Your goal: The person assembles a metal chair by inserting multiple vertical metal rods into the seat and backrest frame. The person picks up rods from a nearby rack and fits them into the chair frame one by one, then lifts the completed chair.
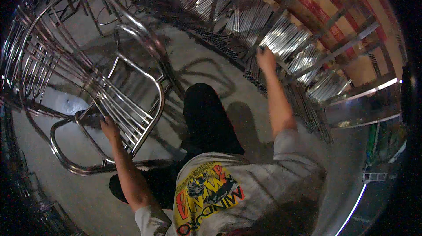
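Note:
A shiny metal tube chair frame (140, 124) with a slatted seat and a rounded outer hoop stands tilted at my left. My left hand (110, 129) is at the seat's near side, its fingers curled. A dark piece (90, 119) extends leftward from these fingers; its kind is too dim to tell. My right arm reaches forward to the right, toward a metal rack. There my right hand (266, 61) is closed, with a small dark thing (262, 49) showing at its top. What the right fingers grip is not clear.
Bundles of shiny metal tubes (285, 37) lie in the rack (288, 5) at the far right. Dark tube ends (220, 45) line its lower edge. More metal frames (99, 10) stand at the back left. A metal sheet edge (365, 93) juts in at right.

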A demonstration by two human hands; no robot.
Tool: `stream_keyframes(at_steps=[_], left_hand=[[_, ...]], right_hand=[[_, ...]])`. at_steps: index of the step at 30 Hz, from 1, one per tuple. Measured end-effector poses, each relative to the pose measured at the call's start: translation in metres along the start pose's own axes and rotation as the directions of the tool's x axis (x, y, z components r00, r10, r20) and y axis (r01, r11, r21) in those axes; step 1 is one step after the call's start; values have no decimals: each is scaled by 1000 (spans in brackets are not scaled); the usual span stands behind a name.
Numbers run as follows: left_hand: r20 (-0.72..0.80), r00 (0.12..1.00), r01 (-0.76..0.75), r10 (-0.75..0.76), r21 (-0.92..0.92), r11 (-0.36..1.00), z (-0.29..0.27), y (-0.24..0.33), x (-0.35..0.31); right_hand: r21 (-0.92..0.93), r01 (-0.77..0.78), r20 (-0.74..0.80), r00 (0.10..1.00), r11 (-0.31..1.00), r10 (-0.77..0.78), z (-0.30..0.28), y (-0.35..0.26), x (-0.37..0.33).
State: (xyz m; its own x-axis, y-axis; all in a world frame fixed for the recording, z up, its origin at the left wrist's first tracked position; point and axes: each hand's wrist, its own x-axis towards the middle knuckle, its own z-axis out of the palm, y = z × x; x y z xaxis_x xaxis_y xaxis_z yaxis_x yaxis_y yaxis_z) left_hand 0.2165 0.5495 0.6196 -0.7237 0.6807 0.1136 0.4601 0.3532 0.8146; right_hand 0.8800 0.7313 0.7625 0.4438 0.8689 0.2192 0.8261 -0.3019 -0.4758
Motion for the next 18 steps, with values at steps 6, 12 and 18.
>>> stream_keyframes(at_steps=[6, 12, 18], left_hand=[[84, 994, 80, -73, -84, 993, 20, 32, -3], [103, 979, 179, -176, -13, 984, 17, 62, -16], [119, 991, 78, -66, -107, 991, 11, 53, -27]], right_hand=[[-377, -139, 463, 828, 916, 317, 72, 204, 28], [-277, -480, 490, 675, 833, 552, 119, 254, 58], [-355, -309, 506, 730, 882, 459, 109, 251, 47]])
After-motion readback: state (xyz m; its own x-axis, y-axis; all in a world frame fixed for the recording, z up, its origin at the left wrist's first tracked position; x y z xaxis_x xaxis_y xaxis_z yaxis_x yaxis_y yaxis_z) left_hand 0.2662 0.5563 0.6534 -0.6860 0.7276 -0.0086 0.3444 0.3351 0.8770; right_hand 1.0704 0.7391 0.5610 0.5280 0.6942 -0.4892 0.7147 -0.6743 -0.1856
